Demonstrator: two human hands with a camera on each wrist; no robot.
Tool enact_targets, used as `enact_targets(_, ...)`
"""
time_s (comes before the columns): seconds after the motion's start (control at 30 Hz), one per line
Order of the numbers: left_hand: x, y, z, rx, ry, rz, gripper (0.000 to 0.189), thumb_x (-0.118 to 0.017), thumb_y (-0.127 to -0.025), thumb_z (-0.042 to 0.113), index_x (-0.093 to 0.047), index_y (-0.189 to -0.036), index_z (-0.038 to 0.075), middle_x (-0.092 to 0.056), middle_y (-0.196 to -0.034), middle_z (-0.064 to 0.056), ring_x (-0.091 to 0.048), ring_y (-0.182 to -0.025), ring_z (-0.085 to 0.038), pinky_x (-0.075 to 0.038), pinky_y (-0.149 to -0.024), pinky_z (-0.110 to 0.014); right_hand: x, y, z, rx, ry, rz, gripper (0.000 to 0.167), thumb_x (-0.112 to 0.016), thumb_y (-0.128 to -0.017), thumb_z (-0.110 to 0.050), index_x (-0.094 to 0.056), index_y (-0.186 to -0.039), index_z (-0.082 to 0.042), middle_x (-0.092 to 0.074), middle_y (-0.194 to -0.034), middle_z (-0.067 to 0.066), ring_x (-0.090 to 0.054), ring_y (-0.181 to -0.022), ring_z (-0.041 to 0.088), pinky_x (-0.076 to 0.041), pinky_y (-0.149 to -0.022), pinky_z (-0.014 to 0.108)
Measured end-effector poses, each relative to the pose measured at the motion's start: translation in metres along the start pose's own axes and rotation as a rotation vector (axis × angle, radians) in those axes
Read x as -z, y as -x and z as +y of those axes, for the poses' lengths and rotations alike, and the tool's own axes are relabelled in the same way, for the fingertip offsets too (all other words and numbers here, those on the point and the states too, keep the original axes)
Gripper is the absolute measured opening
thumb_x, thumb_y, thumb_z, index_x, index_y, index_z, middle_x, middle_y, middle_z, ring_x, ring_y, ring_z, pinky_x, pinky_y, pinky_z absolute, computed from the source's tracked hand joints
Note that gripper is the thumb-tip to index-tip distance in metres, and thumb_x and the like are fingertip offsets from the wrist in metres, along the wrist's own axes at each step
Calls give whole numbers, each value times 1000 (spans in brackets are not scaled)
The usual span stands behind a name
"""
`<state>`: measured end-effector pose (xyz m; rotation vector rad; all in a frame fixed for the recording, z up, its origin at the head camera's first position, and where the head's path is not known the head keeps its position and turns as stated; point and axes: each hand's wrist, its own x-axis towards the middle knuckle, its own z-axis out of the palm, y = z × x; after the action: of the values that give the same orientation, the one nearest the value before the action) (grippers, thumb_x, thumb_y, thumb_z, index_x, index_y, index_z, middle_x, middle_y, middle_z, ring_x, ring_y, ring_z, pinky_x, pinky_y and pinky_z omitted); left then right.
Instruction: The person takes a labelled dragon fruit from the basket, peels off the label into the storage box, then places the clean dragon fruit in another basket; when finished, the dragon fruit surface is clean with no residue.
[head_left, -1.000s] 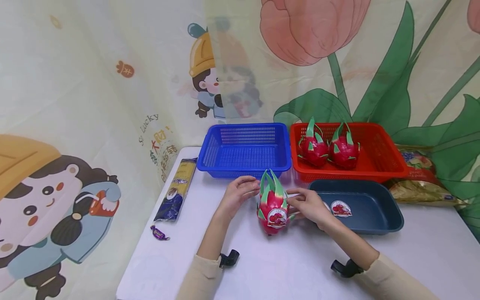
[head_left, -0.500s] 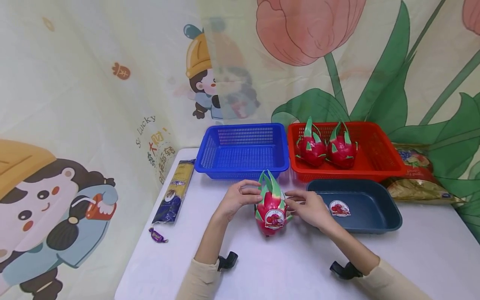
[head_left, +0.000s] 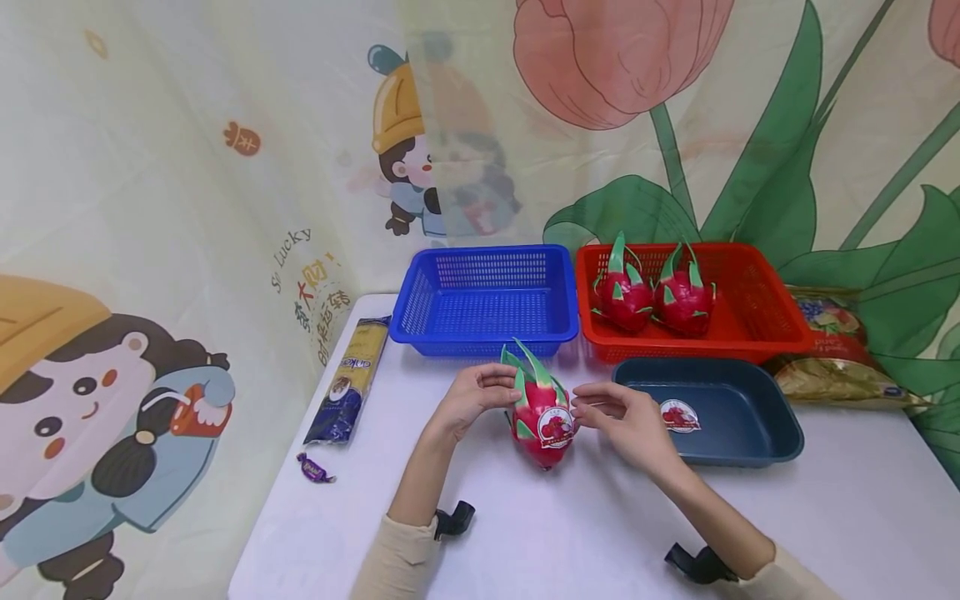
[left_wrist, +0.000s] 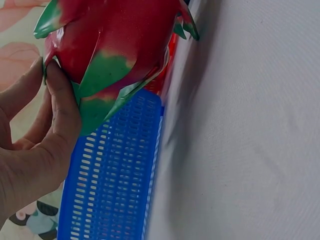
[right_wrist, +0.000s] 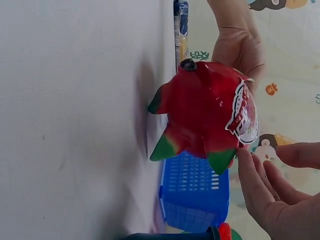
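Note:
A red dragon fruit (head_left: 542, 421) with green leaf tips and a round label (head_left: 556, 427) stands between my hands over the front of the white table. My left hand (head_left: 480, 398) pinches a leaf on its left side between thumb and finger; the left wrist view shows this grip (left_wrist: 47, 110) closely. On the other side, my right hand (head_left: 626, 421) has a fingertip at the fruit's edge by the label. In the right wrist view, that hand's thumb (right_wrist: 300, 154) is apart from the fruit. Another round label (head_left: 679, 416) lies in the dark blue tray (head_left: 735, 458).
Behind stand a blue basket (head_left: 486, 343) and a red basket (head_left: 765, 321) holding two dragon fruits (head_left: 684, 302). A pasta packet (head_left: 348, 383) and a purple wrapped candy (head_left: 314, 468) lie at left. A gold and red bag (head_left: 840, 367) lies at right.
The dragon fruit has turned and tilted, its leaf tips shifting left and its label coming slightly up and right. My right hand's fingers have drawn back a little to the right.

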<state>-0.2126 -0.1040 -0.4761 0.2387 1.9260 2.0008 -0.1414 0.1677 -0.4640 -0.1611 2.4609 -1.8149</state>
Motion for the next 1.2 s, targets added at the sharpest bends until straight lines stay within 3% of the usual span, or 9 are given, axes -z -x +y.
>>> enact_targets(0.23,-3,-1,0,-20,31,-9,37,-74,-89,-7,-64,-124,-11,-74,-98,-2,-72,-83,-10,-63,-79,-28,-1,1,-2,-51,-7,13,37,-79,-95,-24,-72,-127,-7,-76,-113,12,-77,-95,25,-64,-88,39)
enact_targets(0.47,-6,-1,2,-25,33,0,37,-75,-88,-7,-64,-123,-10,-72,-96,-2,-70,-83,-11,-64,-78,-28,-1,2,1,-71,-27,1,40,-84,-90,-24,-74,-125,-9,-77,-108,9,-75,-98,24,-63,-82,26)
enact_targets(0.73,-5,2,2,-41,24,24,38,-78,-88,-1,-66,-123,-9,-75,-103,-8,-72,-88,-14,-64,-83,-32,0,-6,6,-94,-114,-34,46,-89,-85,-23,-74,-126,-8,-79,-108,9,-76,-101,24,-63,-84,27)
enact_targets(1.0,-13,1,-6,-62,47,120,44,-84,-84,0,-66,-123,-11,-75,-101,-11,-73,-87,-16,-65,-81,-34,-3,-13,11,-154,-154,-29,51,-92,-81,-27,-74,-124,-7,-80,-102,9,-76,-99,24,-63,-82,28)
enact_targets(1.2,-19,6,-6,-89,36,197,41,-85,-81,-1,-69,-118,-11,-76,-99,-16,-74,-84,-15,-65,-77,-32,-3,-17,16,-188,-256,-81,48,-91,-83,-21,-74,-124,-3,-79,-109,13,-75,-106,27,-63,-89,36)
